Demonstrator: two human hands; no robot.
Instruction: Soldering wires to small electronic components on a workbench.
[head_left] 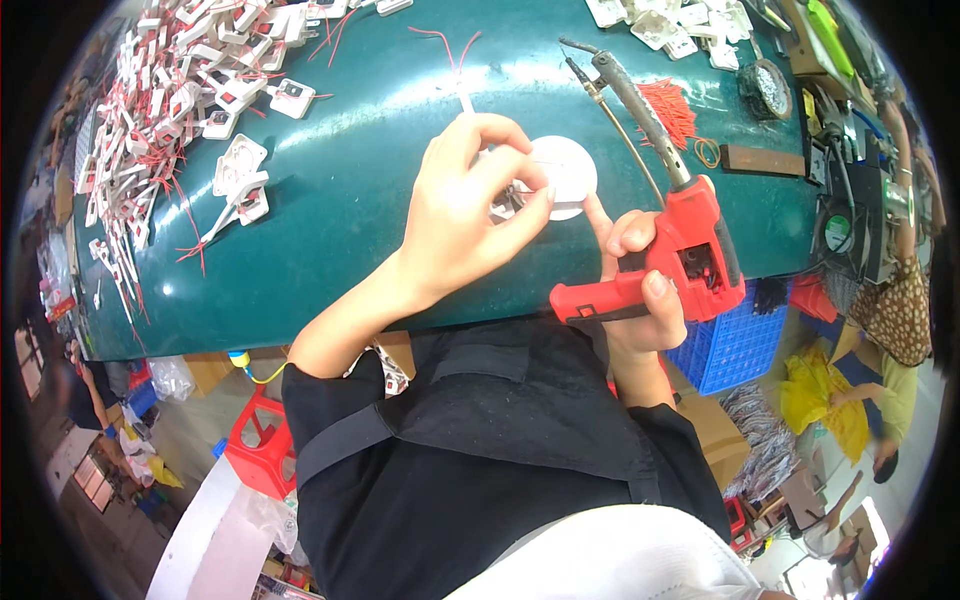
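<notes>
My right hand [640,260] is wrapped round the handle of a red soldering gun [705,240], its metal barrel and thin feed tube pointing away from me. The right index finger reaches to the edge of a white round disc [568,170] on the table. My left hand [470,190] is closed in a pinch beside the disc, above a small part with metal pieces [508,203] that it mostly covers. What lies between thumb and fingertips is too small to make out. From beyond that hand sticks out a white cable [464,100] ending in two spread red wires [455,52].
A heap of white housings with red wires [170,120] covers the table's left side. White pieces [680,25] lie at the far right, near red wire cuttings [668,112], a solder roll [765,90] and a brown bar [762,161]. A blue crate [730,350] stands below the edge.
</notes>
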